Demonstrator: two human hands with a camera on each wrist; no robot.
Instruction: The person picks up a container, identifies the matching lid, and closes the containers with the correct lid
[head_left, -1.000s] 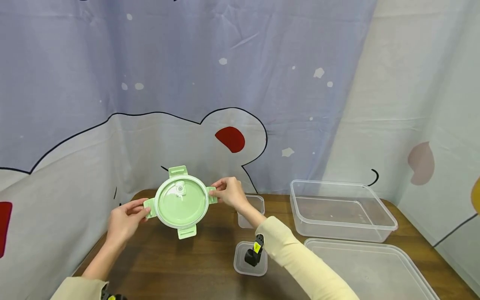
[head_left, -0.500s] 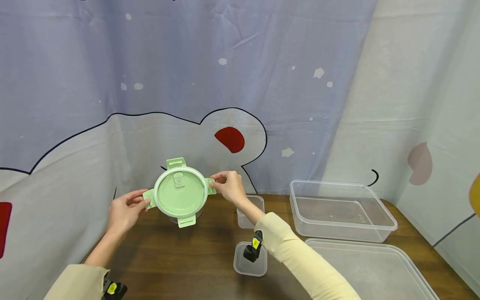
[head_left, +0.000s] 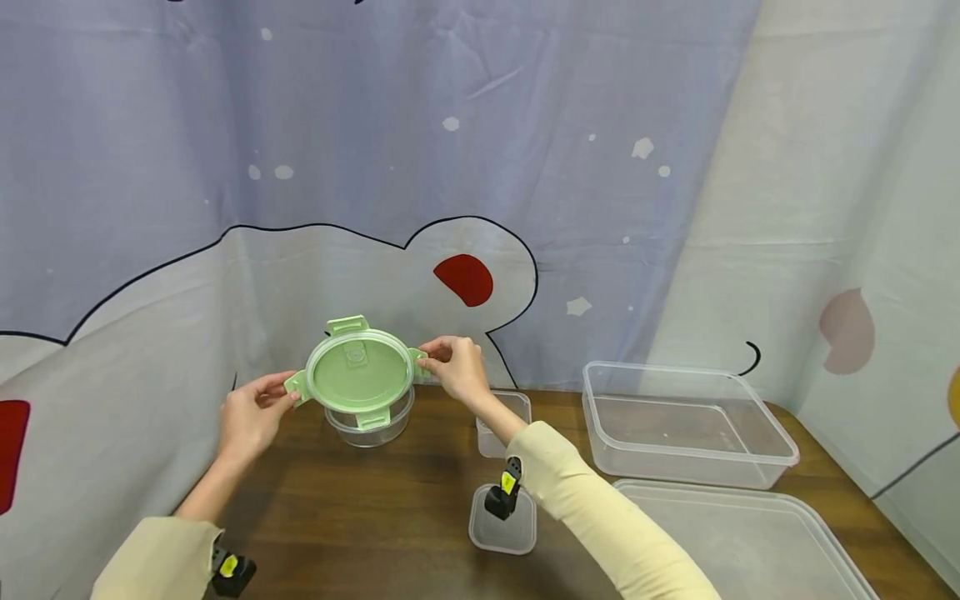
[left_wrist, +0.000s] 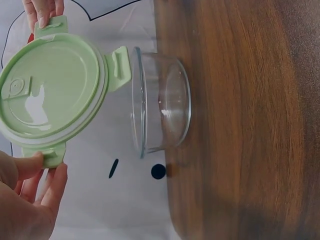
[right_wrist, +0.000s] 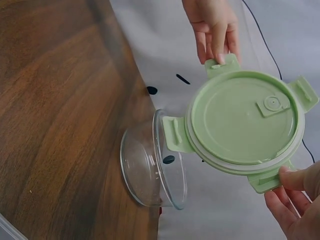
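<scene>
A round green lid (head_left: 360, 373) with a clasp flap on each side is held in the air, tilted, between both hands. My left hand (head_left: 253, 415) pinches the flap on its left, thumb on top and fingers beneath. On the opposite side my right hand (head_left: 459, 371) pinches another flap. Below the lid a round clear glass bowl (head_left: 375, 435) stands on the table; the lid hides part of it in the head view. Both wrist views show a gap between the lid and the bowl's rim (left_wrist: 140, 100).
A small clear square container (head_left: 491, 442) stands behind my right forearm. Nearer lies a small square lid (head_left: 501, 537). On the right are a large clear rectangular box (head_left: 690, 471) and its large flat lid (head_left: 742, 533). A printed curtain (head_left: 570, 167) hangs around the wooden table (head_left: 375, 517).
The green lid has tipped from facing me toward lying flatter, its lower edge rising. More of the glass bowl beneath it now shows. Both hands keep their hold.
</scene>
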